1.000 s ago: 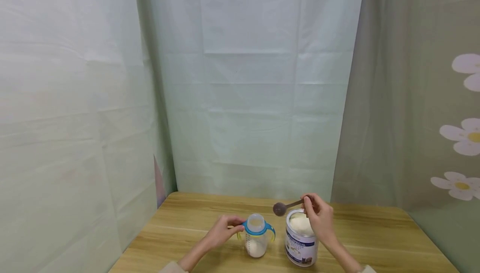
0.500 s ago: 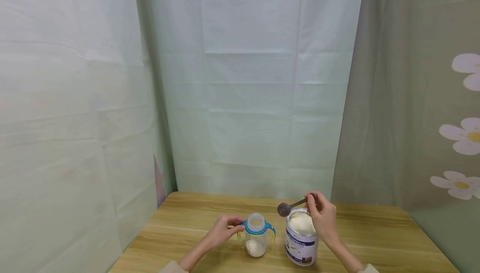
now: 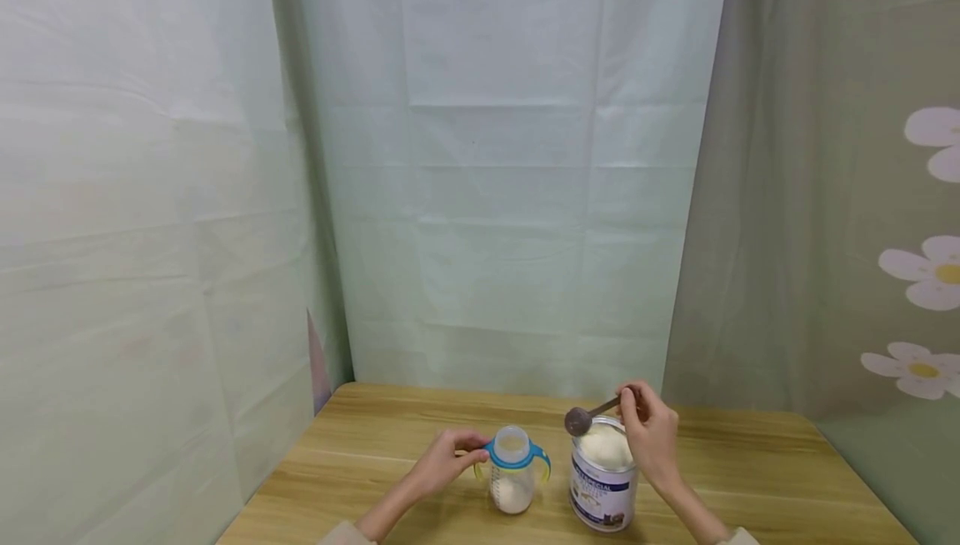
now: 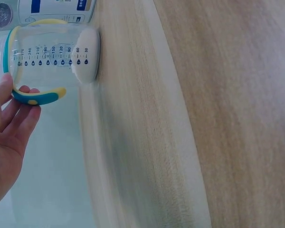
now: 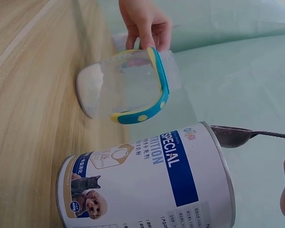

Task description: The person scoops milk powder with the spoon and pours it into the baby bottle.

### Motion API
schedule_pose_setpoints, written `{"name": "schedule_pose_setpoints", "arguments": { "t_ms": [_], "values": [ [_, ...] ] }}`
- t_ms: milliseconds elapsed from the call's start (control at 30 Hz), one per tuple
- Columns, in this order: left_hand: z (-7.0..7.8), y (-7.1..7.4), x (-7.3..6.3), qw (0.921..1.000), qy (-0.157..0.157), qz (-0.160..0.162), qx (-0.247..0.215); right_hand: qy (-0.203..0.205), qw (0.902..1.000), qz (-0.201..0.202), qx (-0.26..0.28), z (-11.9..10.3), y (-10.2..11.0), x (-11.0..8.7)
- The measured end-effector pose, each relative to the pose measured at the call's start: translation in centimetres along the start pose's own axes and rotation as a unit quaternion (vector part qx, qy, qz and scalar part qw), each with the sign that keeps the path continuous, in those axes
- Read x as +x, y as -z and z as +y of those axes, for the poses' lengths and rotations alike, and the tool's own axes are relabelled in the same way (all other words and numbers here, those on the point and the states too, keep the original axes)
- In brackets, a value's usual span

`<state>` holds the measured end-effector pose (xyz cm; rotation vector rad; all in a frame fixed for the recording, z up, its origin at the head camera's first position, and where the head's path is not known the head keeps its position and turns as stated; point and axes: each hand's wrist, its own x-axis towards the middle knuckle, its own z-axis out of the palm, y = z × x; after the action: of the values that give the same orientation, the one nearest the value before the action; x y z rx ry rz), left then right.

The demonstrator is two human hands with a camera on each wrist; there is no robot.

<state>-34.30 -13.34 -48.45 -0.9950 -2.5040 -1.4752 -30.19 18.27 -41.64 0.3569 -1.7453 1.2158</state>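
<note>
A clear baby bottle [image 3: 513, 478] with a blue and yellow two-handled collar stands uncapped on the table, white powder in its bottom. My left hand [image 3: 448, 463] pinches the bottle's left handle [image 4: 38, 98] between thumb and fingers. To the right stands a white and blue tin [image 3: 602, 495] of milk powder, lidless and heaped with pale powder [image 3: 606, 447]. My right hand [image 3: 651, 435] holds a dark measuring scoop [image 3: 578, 422] by the end of its handle. In the head view the scoop's bowl lies over the tin's left rim; it looks bare of powder, with residue on it.
The wood-grain table [image 3: 405, 420] reaches back to a pale green curtain [image 3: 510, 278]. More curtain hangs on the left [image 3: 150, 278] and on the right, where white flowers [image 3: 922, 370] are printed.
My right hand has moved a little to the right, bringing the scoop from between the bottle and the tin to the tin's rim. The left hand and bottle have stayed put.
</note>
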Motion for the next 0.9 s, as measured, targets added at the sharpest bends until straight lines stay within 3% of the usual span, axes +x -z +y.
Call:
{"name": "schedule_pose_setpoints", "arguments": {
  "t_ms": [133, 400, 667, 900],
  "values": [
    [0.0, 0.0, 0.0, 1.0, 0.0, -0.001, -0.001, 0.025, 0.9997, 0.001, -0.001, 0.5, 0.1, 0.0],
    [-0.1, 0.0, 0.1, 1.0, 0.004, -0.004, -0.004, 0.041, 0.9988, 0.016, -0.023, -3.4, 0.5, 0.4],
    [0.3, -0.1, 0.1, 0.9999, 0.012, 0.0, 0.011, 0.038, 0.998, 0.032, -0.039, 0.4, 0.1, 0.1],
    [0.3, -0.2, 0.1, 0.9997, 0.013, 0.001, 0.021, 0.044, 0.9967, 0.03, -0.061, 1.1, 0.4, 0.0]
  ]
}}
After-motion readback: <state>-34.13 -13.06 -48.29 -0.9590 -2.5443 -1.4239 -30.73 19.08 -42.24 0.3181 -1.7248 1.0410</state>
